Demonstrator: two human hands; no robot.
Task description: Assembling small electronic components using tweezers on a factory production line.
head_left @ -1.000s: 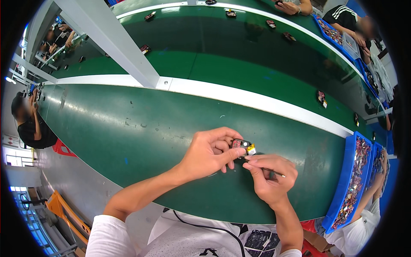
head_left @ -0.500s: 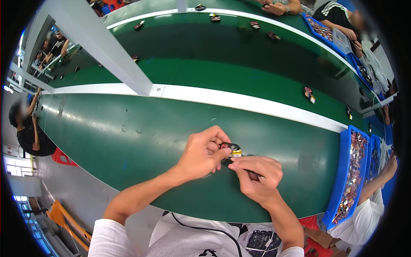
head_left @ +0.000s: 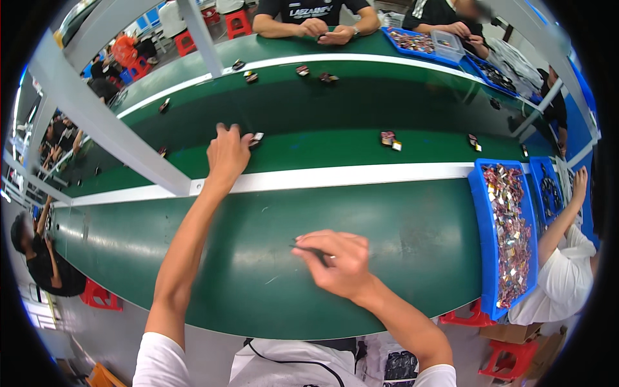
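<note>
My left hand reaches over the far green belt, its fingers spread and somewhat blurred. Right beside its thumb, on the belt, lies a small black electronic assembly with a pale part; it does not look gripped. Over the near green worktop, my right hand is closed around slim dark tweezers. Their tips poke out past the thumb and forefinger, and the fingers cover most of the rest. Nothing shows between the tips.
Other small assemblies lie along the belt. A white rail divides belt from worktop, and a grey post slants up at left. To the right stands a blue bin of small parts. Co-workers' hands are busy across the belt.
My left hand has left the assembly work over the worktop and stretched forward and left onto the belt. My right hand, still with the tweezers, no longer touches an assembly. The view has shifted.
</note>
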